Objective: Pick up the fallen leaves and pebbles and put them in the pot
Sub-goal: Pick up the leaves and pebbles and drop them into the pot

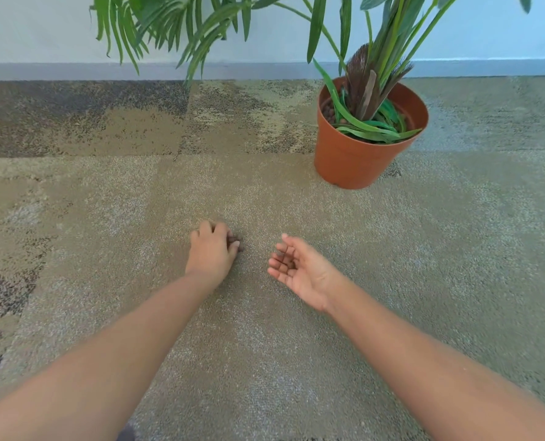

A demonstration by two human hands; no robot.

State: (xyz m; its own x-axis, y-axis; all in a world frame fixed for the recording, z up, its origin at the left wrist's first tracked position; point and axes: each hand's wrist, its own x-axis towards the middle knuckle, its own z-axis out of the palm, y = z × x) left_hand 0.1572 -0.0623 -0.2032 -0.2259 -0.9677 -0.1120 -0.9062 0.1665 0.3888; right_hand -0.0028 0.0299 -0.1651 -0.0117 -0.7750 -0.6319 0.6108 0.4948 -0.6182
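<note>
Left hand (212,249) at frame centre, curling around dark pebbles (234,241) on carpet (296,361); right hand (300,272) cupped, palm up, fingers spread.

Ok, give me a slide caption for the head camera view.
Left hand gathers brown pebbles off carpet; right hand waits palm-up, terracotta pot beyond.

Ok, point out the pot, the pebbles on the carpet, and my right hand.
pot (347,160): head view, on its orange outer wall.
pebbles (234,240): head view, on the dark cluster at the left hand's fingertips.
right hand (300,272): head view, on the open palm.
</note>
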